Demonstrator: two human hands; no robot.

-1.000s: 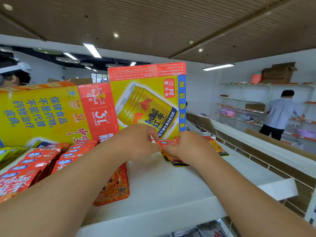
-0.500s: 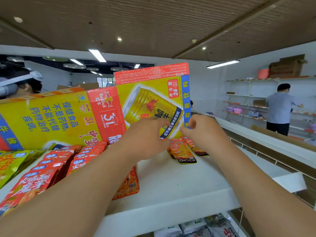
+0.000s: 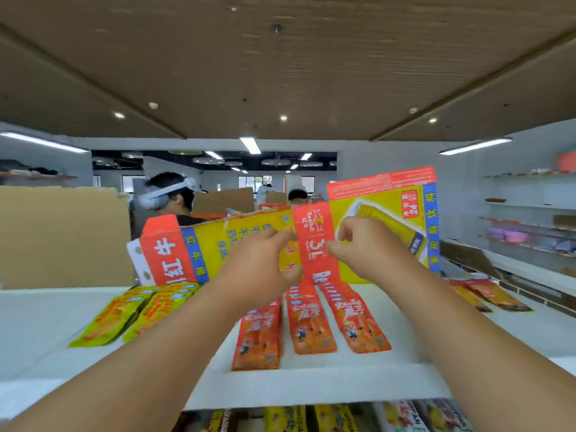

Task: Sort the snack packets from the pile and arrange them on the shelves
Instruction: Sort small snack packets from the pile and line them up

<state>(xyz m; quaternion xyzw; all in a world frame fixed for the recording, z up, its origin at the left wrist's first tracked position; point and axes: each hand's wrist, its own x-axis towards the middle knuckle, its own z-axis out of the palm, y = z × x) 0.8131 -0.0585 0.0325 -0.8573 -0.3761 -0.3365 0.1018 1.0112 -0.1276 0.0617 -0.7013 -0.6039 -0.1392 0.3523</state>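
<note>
While the left hand (image 3: pixel 258 269) and right hand (image 3: pixel 367 244) hover apart, loosely curled, seemingly empty, the red packets (image 3: pixel 308 322) lie below. Square those rows gently, clear of the carton (image 3: pixel 199 244)!

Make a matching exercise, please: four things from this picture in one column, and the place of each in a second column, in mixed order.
Column one:
1. green packets
2. red packets
3. orange packets
4. yellow box

Column two:
A. lying at the far right end of the shelf
B. standing upright at the back of the shelf
C. lying on the left part of the shelf
D. lying flat in the middle of the shelf

Pairs: 1-C, 2-D, 3-A, 4-B
</note>
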